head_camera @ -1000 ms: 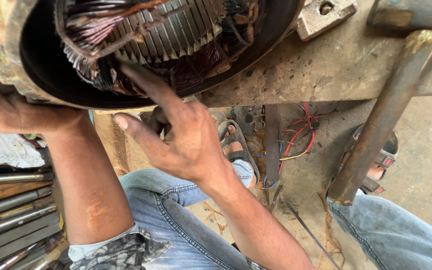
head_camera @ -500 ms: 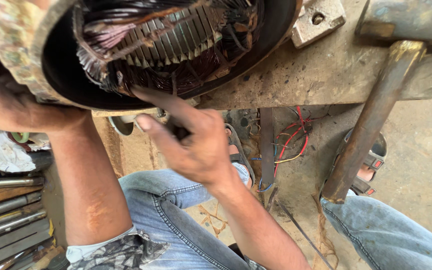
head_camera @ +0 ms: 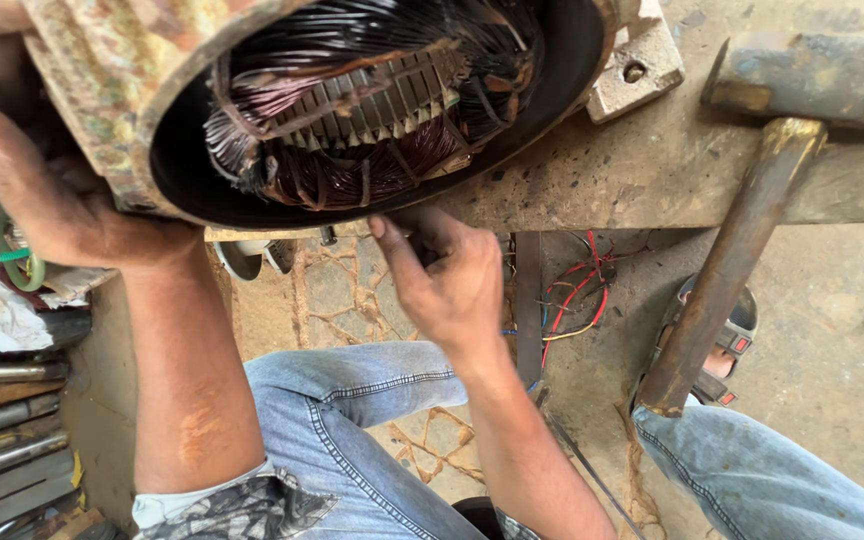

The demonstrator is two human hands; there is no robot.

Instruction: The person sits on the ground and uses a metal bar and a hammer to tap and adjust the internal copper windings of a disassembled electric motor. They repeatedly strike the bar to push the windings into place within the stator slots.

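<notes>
Grimy and scarred, the steel workbench (head_camera: 652,170) runs across the top of the view, with a bare workshop floor below it. At the bench's near edge, toward its left end, sits an electric motor stator (head_camera: 352,110), tipped so its open mouth faces the camera: a dark round housing with a ring of slotted steel laminations and bundles of copper-coloured winding (head_camera: 372,170) inside.

The left hand (head_camera: 52,200) is spread flat against the outer shell on the left, cupping and steadying it. The right hand (head_camera: 447,275) is at the lower rim, fingers curled together with the index finger pushed up toward the windings; whether it pinches a small tool or a wire I cannot tell.

By its look the stator is heavy and rigid, a cast shell best gripped by the outer wall or rim. The windings are the fragile part, thin enamelled wire that could nick or snag, so they are no place to take hold.

A pale cast mounting foot (head_camera: 642,70) lies just right of the housing. A rusty angled bench leg (head_camera: 727,270) drops to the floor, near a tangle of red and yellow wires (head_camera: 572,295) and a sandalled foot (head_camera: 722,345). Metal bars (head_camera: 2,430) are stacked at lower left.
</notes>
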